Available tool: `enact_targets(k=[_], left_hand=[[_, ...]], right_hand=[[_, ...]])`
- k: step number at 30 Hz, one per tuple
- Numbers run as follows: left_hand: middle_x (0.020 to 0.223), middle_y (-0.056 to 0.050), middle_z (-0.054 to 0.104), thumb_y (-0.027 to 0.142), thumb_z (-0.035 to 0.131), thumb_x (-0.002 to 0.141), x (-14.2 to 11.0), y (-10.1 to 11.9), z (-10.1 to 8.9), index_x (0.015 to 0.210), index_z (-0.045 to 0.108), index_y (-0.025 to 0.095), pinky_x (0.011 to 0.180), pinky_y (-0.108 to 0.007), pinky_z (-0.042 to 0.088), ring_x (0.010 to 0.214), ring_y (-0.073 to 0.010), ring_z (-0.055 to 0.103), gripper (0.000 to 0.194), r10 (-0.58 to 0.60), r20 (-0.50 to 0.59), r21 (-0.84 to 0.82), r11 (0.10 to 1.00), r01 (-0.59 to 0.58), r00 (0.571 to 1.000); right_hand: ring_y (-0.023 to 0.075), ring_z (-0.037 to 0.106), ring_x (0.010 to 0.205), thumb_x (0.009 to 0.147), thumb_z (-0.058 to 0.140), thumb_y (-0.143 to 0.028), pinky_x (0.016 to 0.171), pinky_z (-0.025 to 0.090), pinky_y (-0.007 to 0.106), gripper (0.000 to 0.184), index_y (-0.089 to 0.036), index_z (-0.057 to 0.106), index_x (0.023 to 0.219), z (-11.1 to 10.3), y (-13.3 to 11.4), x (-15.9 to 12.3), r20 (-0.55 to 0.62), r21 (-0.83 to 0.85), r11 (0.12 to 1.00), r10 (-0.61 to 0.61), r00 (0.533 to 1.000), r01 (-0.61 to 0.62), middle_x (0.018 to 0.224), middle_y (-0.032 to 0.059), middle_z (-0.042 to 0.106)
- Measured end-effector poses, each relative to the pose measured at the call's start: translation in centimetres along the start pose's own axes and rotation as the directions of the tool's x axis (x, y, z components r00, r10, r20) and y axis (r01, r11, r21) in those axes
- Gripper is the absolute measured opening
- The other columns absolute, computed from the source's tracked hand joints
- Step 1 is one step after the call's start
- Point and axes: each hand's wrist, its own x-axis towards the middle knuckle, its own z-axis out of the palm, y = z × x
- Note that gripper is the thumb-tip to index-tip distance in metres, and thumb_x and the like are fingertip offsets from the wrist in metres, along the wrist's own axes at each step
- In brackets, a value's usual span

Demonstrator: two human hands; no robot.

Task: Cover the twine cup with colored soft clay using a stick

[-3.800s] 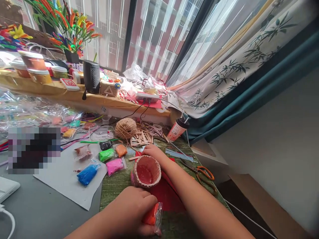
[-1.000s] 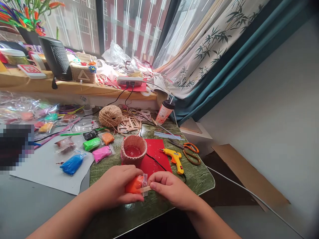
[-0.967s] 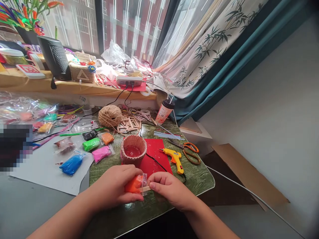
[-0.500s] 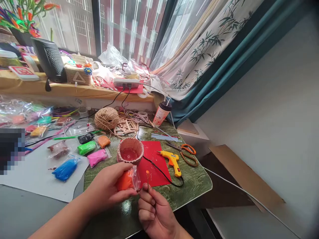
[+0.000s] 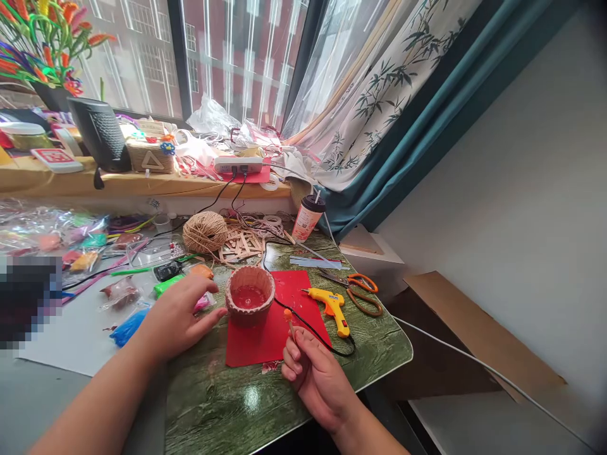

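My left hand point(image 5: 183, 313) hovers over the clay packets left of a brown scalloped pot point(image 5: 250, 316), thumb and fingers apart and nothing visible between them. Partly behind it lie green point(image 5: 165, 286), pink point(image 5: 205, 302) and blue point(image 5: 127, 328) packets of modelling clay, with an orange packet point(image 5: 202, 271) just beyond. In front of the pot, my right hand point(image 5: 313, 373) pinches a thin stick point(image 5: 291, 330) upright, tipped with a small lump of orange clay point(image 5: 288, 314). The pot stands on a red sheet point(image 5: 246, 351).
A yellow hot glue gun point(image 5: 332, 306) rests partly on the red sheet, its black cord looping nearby. Orange-handled scissors point(image 5: 363, 294), a twine ball point(image 5: 205, 231) and a lidded drink cup point(image 5: 309, 218) lie farther back. A person's dark sleeve, pixelated, shows at the left edge.
My left hand has let go of the bag of orange clay and moved left, its fingers now spread. My right hand has shifted slightly right and up, still pinching the stick.
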Motion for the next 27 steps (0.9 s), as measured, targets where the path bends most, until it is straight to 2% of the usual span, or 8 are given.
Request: enact_targets(k=[3,6,9,16,19,22,25,27], left_hand=[[0.139,-0.017,0.074,0.060,0.065,0.097,-0.3,0.3,0.9,0.141,0.060,0.019,0.105,-0.048,0.055,0.127,-0.0368,0.070,0.060,-0.019,-0.011,-0.015,1.000,0.019,1.000],[0.149,-0.018,0.070,0.057,0.073,0.093,-0.2,0.3,1.6,0.157,0.050,0.020,0.111,-0.053,0.053,0.135,-0.0401,0.067,0.078,-0.021,0.084,0.022,1.000,0.019,0.996],[0.143,-0.015,0.075,0.046,0.075,0.092,-0.2,0.3,2.1,0.160,0.048,0.024,0.107,-0.052,0.057,0.129,-0.0386,0.071,0.077,-0.052,0.112,-0.003,0.999,0.053,0.992],[0.149,-0.012,0.067,0.054,0.074,0.093,-0.7,3.1,1.6,0.147,0.058,0.031,0.115,-0.052,0.055,0.141,-0.0361,0.063,0.061,-0.205,-0.113,-0.362,0.920,0.152,0.972],[0.162,-0.012,0.057,0.057,0.072,0.093,-0.8,4.4,1.2,0.158,0.046,0.033,0.115,-0.053,0.056,0.148,-0.0377,0.057,0.074,-0.251,0.020,-0.545,0.809,0.221,0.968],[0.164,-0.012,0.056,0.054,0.085,0.080,-0.7,5.0,0.9,0.163,0.039,0.033,0.109,-0.053,0.061,0.146,-0.0399,0.059,0.097,-0.285,0.192,-0.544,0.766,0.343,0.939],[0.164,-0.012,0.056,0.052,0.084,0.081,-0.6,5.4,0.9,0.160,0.044,0.030,0.121,-0.057,0.050,0.150,-0.0387,0.055,0.091,-0.318,0.174,-0.493,0.791,0.362,0.932],[0.165,-0.013,0.056,0.055,0.083,0.081,-0.7,5.8,1.0,0.158,0.048,0.029,0.123,-0.059,0.046,0.150,-0.0393,0.054,0.089,-0.338,0.171,-0.458,0.804,0.379,0.925]], right_hand=[[0.0166,0.074,0.089,0.079,0.100,-0.038,0.076,0.058,0.028,0.034,-0.020,0.077,0.097,-0.4,0.0,0.7,-0.034,-0.083,0.992,-0.093,0.995,0.090,0.101,0.0047,0.081],[0.0260,0.069,0.128,0.077,0.101,-0.042,0.105,0.056,0.040,0.037,-0.022,0.078,0.099,-0.6,0.2,2.0,-0.033,-0.156,0.969,-0.201,0.979,0.194,0.136,0.0090,0.077],[0.0279,0.065,0.137,0.079,0.099,-0.044,0.117,0.049,0.046,0.033,-0.022,0.078,0.094,-0.2,0.6,3.3,0.015,-0.196,0.952,-0.237,0.971,0.235,0.145,0.0077,0.073],[0.0275,0.075,0.118,0.083,0.097,-0.045,0.097,0.060,0.044,0.034,-0.022,0.076,0.097,2.5,-0.2,2.3,0.059,-0.162,0.976,-0.138,0.989,0.146,0.127,0.0059,0.080],[0.0264,0.078,0.107,0.083,0.096,-0.043,0.090,0.061,0.042,0.033,-0.022,0.075,0.098,3.3,-0.7,1.5,0.086,-0.141,0.988,-0.052,0.995,0.064,0.122,0.0059,0.082],[0.0269,0.079,0.103,0.077,0.100,-0.045,0.090,0.061,0.044,0.040,-0.022,0.073,0.096,2.9,-0.9,1.6,0.044,-0.161,0.987,-0.017,0.999,0.024,0.119,0.0066,0.083],[0.0226,0.077,0.090,0.074,0.100,-0.055,0.082,0.060,0.038,0.046,-0.022,0.075,0.095,1.8,-1.1,1.9,-0.064,-0.317,0.931,-0.213,0.975,0.182,0.110,0.0063,0.084],[0.0188,0.072,0.075,0.083,0.091,-0.060,0.073,0.058,0.033,0.042,-0.023,0.077,0.097,1.4,-1.5,1.6,-0.049,-0.501,0.781,-0.456,0.889,0.373,0.090,0.0043,0.082]])
